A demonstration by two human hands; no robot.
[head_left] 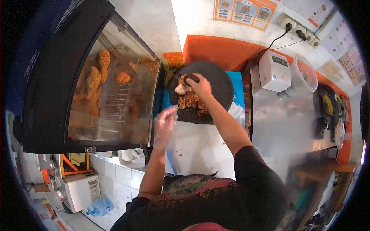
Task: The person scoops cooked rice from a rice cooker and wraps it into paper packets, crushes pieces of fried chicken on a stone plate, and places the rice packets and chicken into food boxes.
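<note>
A round dark slab (221,92) carries pieces of brown fried chicken (190,101), one of them torn to show white meat (182,89). My right hand (201,87) is bare and wrapped round a dark pestle-like object (191,79), which rests against the chicken at the slab's upper left. My left hand (165,125) wears a clear plastic glove. It hovers by the slab's lower left edge, fingers apart, and nothing shows in it.
A glass-fronted warmer (115,104) with fried chicken stands at the left. Under the slab lies a blue sheet (236,82) on a white counter (200,154). To the right, a metal table (285,119) bears a white device (274,71) and a clear tub (304,73).
</note>
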